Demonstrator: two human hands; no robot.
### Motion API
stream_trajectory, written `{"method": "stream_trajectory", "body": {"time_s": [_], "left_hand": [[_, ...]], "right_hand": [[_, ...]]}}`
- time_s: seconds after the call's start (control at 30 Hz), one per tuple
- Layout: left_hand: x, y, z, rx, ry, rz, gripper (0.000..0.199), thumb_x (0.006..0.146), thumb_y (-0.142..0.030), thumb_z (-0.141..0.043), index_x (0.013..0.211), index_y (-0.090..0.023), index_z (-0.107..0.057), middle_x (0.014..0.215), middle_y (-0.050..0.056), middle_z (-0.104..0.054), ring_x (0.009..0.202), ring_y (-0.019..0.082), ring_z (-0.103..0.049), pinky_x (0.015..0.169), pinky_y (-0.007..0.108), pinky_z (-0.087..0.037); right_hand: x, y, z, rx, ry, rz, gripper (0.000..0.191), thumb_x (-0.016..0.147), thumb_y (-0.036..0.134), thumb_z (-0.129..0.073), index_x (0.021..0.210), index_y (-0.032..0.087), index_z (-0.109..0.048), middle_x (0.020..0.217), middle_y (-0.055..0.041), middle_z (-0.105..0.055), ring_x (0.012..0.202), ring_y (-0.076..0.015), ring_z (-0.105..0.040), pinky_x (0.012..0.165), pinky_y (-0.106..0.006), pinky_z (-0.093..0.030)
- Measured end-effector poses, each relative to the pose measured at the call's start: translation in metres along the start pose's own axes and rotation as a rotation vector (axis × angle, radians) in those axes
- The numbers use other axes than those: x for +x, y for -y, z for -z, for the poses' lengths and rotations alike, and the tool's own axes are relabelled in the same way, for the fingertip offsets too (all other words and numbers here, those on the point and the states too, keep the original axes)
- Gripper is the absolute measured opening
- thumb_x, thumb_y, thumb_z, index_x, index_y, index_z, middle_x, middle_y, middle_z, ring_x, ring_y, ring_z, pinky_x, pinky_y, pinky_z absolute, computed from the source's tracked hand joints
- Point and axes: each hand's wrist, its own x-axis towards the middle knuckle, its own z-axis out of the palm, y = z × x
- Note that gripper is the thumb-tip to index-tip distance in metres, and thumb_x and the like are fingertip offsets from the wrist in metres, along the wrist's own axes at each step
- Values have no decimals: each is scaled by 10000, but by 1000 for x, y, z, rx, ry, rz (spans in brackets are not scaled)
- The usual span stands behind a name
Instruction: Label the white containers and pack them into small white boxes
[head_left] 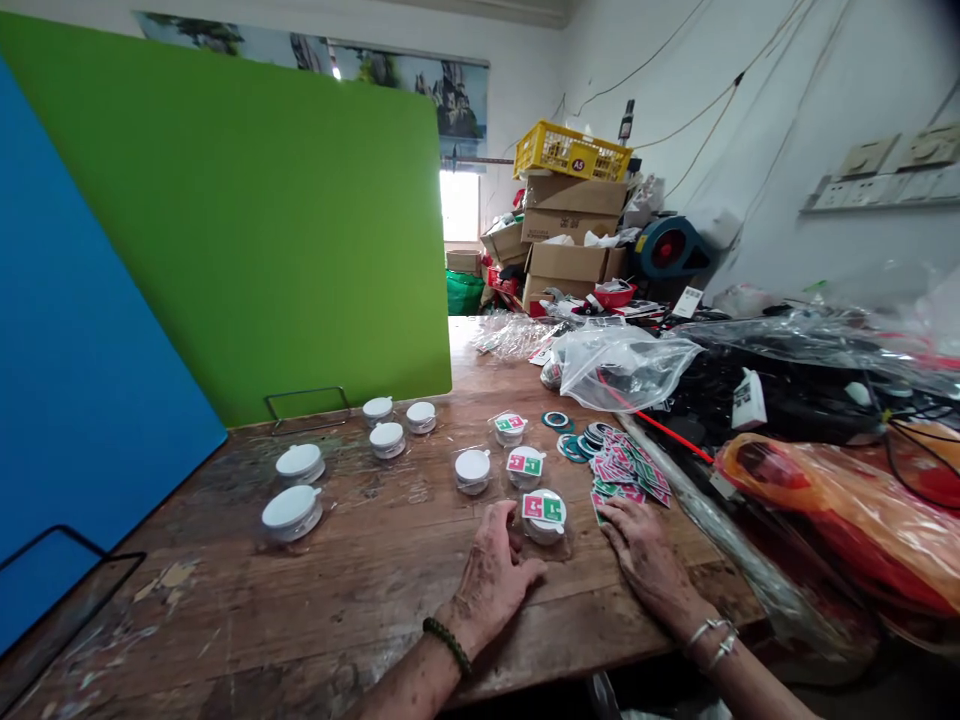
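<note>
My left hand rests on the table at the near left side of a round white-lidded container. Its thumb is apart from its curved fingers. On the lid lies a small red-and-green card. My right hand lies with fingers stretched out, fingertips at the near edge of a heap of red-and-green cards. Behind the nearest container stand two more with such cards, one in the middle and one farther back. A container with a plain white lid stands to their left.
More white-lidded containers stand at left. Dark and teal rings lie behind the cards. Green and blue panels border the left. Plastic bags, an orange-wrapped bundle and stacked cardboard boxes crowd the right and back.
</note>
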Motion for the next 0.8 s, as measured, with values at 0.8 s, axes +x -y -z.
{"method": "stream_trajectory", "body": {"time_s": [0.8], "left_hand": [[73, 37, 40, 227, -380, -38, 475, 681, -64, -698, 1097, -189, -506, 1061, 51, -537, 1057, 232, -553, 970, 423, -455]], "right_hand": [[-21, -20, -10, -183, -144, -17, 300, 985, 394, -423, 985, 190, -642, 1144, -140, -661, 1042, -311, -575, 909, -439, -451]]}}
